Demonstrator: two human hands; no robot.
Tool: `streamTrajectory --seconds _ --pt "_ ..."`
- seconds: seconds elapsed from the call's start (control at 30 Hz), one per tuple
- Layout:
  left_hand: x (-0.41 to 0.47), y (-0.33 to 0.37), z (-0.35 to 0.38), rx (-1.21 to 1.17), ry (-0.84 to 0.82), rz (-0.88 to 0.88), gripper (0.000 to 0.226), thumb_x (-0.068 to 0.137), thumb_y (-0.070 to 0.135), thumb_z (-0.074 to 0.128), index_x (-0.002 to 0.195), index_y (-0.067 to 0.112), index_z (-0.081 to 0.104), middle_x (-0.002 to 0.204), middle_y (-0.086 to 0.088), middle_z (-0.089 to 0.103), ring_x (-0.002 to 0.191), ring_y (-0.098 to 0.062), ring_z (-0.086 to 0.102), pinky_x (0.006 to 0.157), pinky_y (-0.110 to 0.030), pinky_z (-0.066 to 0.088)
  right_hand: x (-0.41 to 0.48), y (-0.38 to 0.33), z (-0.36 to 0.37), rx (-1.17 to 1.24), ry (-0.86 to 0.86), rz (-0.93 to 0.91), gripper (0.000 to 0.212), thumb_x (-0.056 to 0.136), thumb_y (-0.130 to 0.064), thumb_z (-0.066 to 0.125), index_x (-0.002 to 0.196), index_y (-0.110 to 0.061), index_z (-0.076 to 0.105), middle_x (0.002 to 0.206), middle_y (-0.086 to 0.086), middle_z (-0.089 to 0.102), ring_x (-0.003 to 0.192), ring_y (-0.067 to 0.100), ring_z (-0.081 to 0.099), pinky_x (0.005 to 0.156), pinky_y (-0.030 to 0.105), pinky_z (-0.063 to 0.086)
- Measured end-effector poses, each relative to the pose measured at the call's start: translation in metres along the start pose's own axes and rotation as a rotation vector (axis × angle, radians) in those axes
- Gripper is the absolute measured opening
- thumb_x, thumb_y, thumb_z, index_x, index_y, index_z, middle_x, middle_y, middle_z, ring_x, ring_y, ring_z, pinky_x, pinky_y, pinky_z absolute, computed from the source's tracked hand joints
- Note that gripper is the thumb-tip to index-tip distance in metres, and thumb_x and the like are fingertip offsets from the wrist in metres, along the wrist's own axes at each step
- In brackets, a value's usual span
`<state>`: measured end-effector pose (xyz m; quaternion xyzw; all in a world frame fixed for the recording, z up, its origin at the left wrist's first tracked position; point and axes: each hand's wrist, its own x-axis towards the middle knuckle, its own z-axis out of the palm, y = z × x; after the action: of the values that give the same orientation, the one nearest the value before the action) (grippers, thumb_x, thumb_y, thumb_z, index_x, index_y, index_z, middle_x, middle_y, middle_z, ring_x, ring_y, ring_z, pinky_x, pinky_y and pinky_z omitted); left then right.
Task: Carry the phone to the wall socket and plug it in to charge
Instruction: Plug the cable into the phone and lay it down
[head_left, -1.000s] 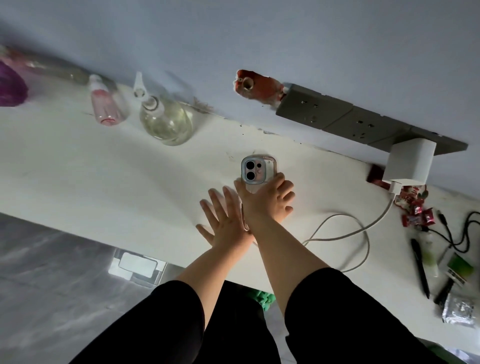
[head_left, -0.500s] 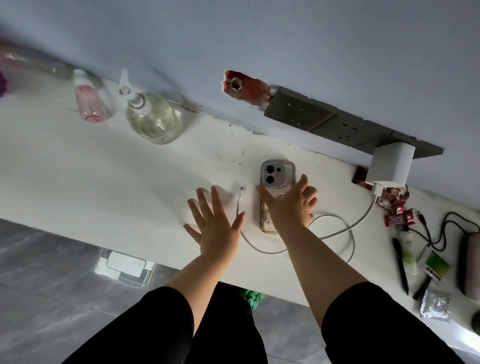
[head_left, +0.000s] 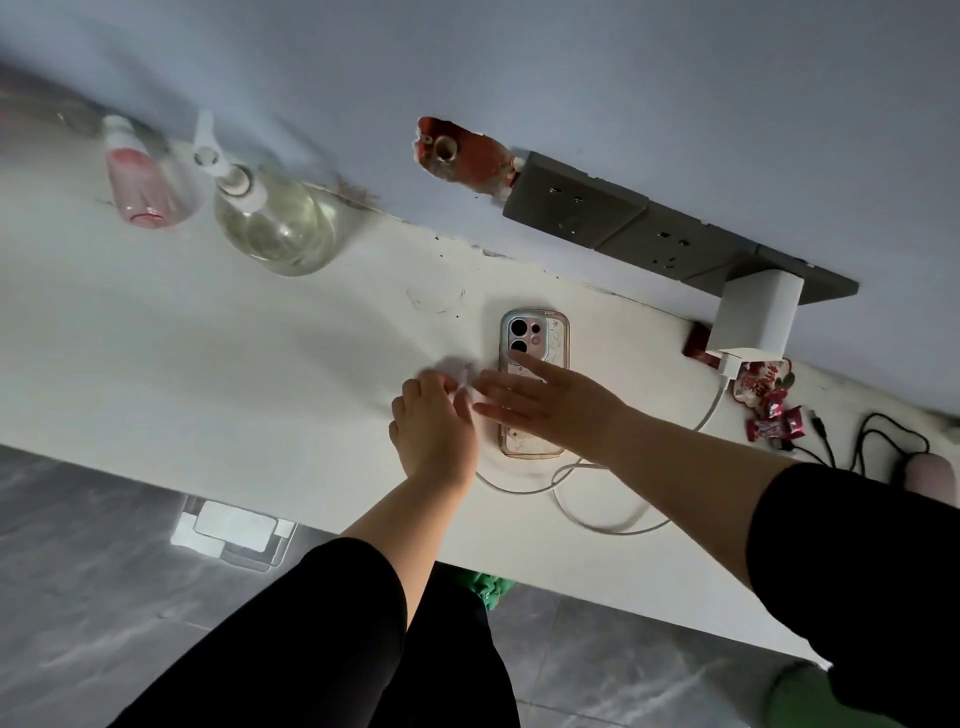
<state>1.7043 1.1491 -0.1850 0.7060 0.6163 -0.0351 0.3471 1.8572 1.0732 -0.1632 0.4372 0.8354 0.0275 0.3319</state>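
The phone lies face down in a clear patterned case on the white counter, below the grey wall socket strip. My right hand rests flat across the phone's middle, fingers straight and pointing left. Just left of the phone, my left hand has its fingers curled around the blurred free end of the white charging cable. The cable loops along the counter up to the white charger, which is plugged into the strip's right end.
A clear pump bottle and a pink bottle stand at the back left. Red sweet wrappers and a black cable lie right of the charger. A broken red hole shows in the wall.
My right hand has let the phone down flat and now stretches its fingers leftward across it. My left hand has moved right and curled its fingers at the cable's end.
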Motion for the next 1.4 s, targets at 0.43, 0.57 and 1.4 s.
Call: streamTrajectory --seconds 0.43,0.57,1.4 --pt "-0.016 -0.011 -0.061 -0.625 -0.126 -0.152 0.016 0.094 0.018 0.052 0.084 0.03 0.047 0.082 0.004 0.074 0.039 -0.003 0.049 0.042 -0.018 0.047 0.007 0.03 -0.025 0.538 -0.048 0.249 0.099 0.067 -0.052 0.07 0.143 -0.003 0.03 0.137 0.019 0.043 0.118 0.038 0.048 0.111 0.058 0.025" --pt "-0.034 -0.003 -0.108 -0.66 -0.181 -0.171 0.005 0.09 0.022 0.057 0.092 0.022 0.062 0.084 0.004 0.078 0.045 -0.013 0.039 0.051 -0.029 0.037 -0.008 0.037 -0.061 0.843 0.141 0.381 0.095 0.061 -0.048 0.074 0.135 0.003 0.043 0.124 0.019 0.053 0.103 0.036 0.056 0.084 0.046 0.049" --pt "-0.155 0.049 -0.258 -0.625 -0.486 0.084 0.005 0.077 0.023 0.073 0.081 0.022 0.076 0.078 0.003 0.079 0.044 0.002 0.042 0.053 -0.02 0.036 -0.163 0.039 -0.203 0.753 0.311 0.452 0.112 0.039 -0.056 0.089 0.128 -0.001 0.049 0.118 0.019 0.067 0.1 0.038 0.067 0.081 0.047 0.053"
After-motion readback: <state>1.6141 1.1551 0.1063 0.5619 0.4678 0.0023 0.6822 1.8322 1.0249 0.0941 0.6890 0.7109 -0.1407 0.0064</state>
